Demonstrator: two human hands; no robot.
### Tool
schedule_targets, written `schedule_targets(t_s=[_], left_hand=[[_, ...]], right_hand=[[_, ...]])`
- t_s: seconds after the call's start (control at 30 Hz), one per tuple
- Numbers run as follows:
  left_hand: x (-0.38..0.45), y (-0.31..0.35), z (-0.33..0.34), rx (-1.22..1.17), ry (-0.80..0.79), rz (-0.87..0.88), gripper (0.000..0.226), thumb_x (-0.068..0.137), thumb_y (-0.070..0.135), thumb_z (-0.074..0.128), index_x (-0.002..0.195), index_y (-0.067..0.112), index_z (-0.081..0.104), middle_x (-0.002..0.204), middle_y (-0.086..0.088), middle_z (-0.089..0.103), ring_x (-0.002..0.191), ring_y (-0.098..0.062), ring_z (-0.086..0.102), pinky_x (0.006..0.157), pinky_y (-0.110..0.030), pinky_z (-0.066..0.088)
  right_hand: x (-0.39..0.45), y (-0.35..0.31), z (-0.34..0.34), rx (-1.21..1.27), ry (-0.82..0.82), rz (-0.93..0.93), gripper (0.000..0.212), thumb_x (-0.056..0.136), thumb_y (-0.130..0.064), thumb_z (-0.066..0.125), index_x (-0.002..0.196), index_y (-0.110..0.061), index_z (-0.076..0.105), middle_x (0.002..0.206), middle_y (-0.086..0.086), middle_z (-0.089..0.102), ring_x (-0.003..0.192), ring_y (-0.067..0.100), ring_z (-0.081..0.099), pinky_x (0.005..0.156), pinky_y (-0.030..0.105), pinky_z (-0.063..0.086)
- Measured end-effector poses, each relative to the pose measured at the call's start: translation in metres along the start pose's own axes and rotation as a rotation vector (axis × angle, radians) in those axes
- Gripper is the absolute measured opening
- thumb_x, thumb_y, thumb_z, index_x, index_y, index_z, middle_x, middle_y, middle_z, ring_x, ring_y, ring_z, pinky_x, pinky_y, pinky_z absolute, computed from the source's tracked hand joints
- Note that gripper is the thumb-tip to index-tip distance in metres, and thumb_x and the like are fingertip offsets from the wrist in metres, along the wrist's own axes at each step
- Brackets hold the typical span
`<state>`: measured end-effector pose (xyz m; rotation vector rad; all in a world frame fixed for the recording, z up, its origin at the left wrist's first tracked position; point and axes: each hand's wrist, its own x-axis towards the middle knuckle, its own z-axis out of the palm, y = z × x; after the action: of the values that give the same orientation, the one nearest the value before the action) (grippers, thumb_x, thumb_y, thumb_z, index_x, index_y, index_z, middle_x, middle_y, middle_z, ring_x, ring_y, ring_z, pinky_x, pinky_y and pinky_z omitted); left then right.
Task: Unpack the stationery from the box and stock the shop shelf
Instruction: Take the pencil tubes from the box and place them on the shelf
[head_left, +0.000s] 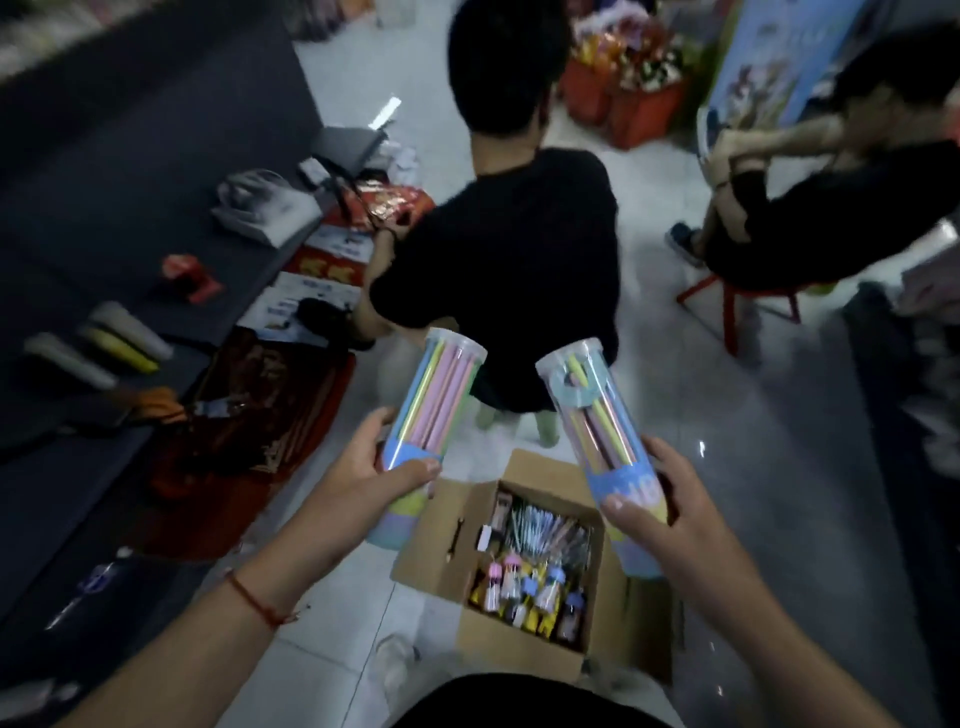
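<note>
Head view: two clear pencil tubes held above an open box.

Left tube (423, 415) sits in the curled fingers of the left hand (374, 478), right tube (605, 441) in the right hand (670, 514); both point up and away. The dark shelf (130, 218) lies left of the left hand, which is nearer it; the box (524, 566) sits below, between the hands.

Open box (524, 561) clear from above, crouched person (498, 270) blocks fwd, dark shelf (130, 218) reachable left
</note>
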<state>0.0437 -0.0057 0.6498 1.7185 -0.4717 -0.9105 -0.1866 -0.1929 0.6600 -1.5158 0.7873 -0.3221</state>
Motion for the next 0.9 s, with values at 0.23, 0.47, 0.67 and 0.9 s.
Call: schedule_targets(t_s=[0.23, 0.47, 0.67, 0.9], left_hand=[[-0.066, -0.020, -0.013, -0.280, 0.437, 0.063, 0.065, 0.067, 0.057, 0.076, 0.125, 0.037, 0.054, 0.106, 0.003, 0.071, 0.088, -0.021, 0.071, 0.072, -0.036, 0.056], [-0.157, -0.077, -0.106, -0.451, 0.853, -0.052, 0.033, 0.086, 0.029, 0.071, 0.116, 0.032, 0.059, 0.098, -0.004, 0.073, 0.072, -0.031, 0.072, 0.064, -0.040, 0.057], [-0.219, -0.117, -0.224, -0.463, 0.968, -0.086, 0.045, 0.074, 0.040, 0.073, 0.117, 0.032, 0.059, 0.107, -0.004, 0.070, 0.078, -0.031, 0.072, 0.063, -0.038, 0.057], [-0.263, -0.124, -0.374, -0.294, 1.045, -0.062, 0.056, 0.059, 0.062, 0.067, 0.112, 0.045, 0.057, 0.101, 0.021, 0.069, 0.090, -0.011, 0.070, 0.083, -0.045, 0.057]], right_hand=[[0.024, -0.045, 0.029, -0.254, -0.321, -0.175, 0.070, 0.077, -0.023, 0.079, 0.130, -0.049, 0.042, 0.106, -0.018, 0.066, 0.079, 0.000, 0.069, 0.059, 0.014, 0.052], [0.050, -0.066, 0.141, -0.431, -0.593, -0.275, 0.078, 0.071, -0.035, 0.086, 0.121, -0.070, 0.039, 0.109, -0.040, 0.056, 0.094, -0.002, 0.066, 0.077, 0.029, 0.056], [0.036, -0.073, 0.315, -0.237, -0.713, -0.118, 0.053, 0.075, -0.029, 0.082, 0.116, -0.049, 0.055, 0.099, -0.028, 0.068, 0.091, 0.001, 0.068, 0.075, 0.024, 0.056], [0.019, -0.105, 0.497, 0.111, -0.822, 0.123, 0.051, 0.065, -0.035, 0.078, 0.114, -0.026, 0.066, 0.101, 0.000, 0.075, 0.084, 0.013, 0.069, 0.070, 0.031, 0.052]])
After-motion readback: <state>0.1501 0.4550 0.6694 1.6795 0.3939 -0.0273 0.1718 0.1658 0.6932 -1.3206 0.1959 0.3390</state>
